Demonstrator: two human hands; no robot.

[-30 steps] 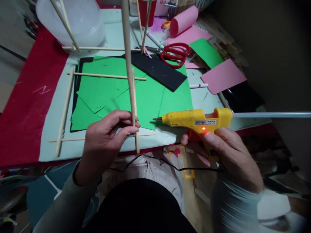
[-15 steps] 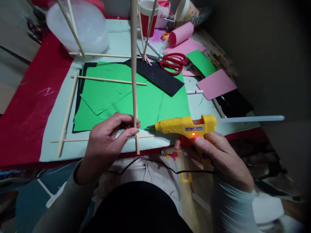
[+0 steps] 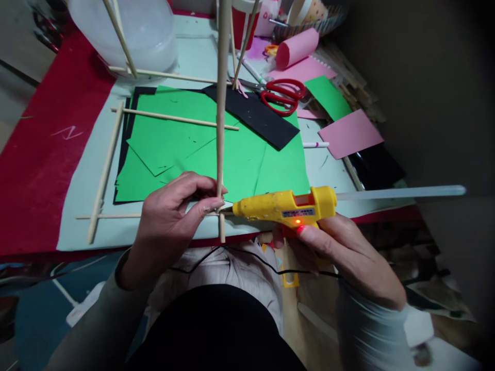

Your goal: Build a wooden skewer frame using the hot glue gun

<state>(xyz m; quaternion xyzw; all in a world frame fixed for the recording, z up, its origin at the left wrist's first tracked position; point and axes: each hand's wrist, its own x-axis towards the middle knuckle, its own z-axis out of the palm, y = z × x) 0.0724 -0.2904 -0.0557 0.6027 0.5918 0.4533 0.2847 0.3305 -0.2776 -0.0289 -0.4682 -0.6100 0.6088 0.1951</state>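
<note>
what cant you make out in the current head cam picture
All in the head view:
Upright stick: top cut off by the upper edge; lower end partly hidden by the left hand.
Glue gun: label lettering too small and blurred; handle mostly hidden by the right hand.
Nozzle: tip too small to tell if glue is coming out.
Plastic tub: far side cut off by the upper edge.

An upright stick [image 3: 220, 113], pinched by the left hand [image 3: 174, 221], bars side-to-side passage mid-tabletop [image 3: 91, 170]. The glue gun [image 3: 284, 206] and right hand [image 3: 353, 252] block the near right. Room opens above the flat green paper [image 3: 181, 149], left and right of the stick. Far left, slanting sticks [image 3: 120, 38] obstruct the bowl [image 3: 150, 44].
</note>
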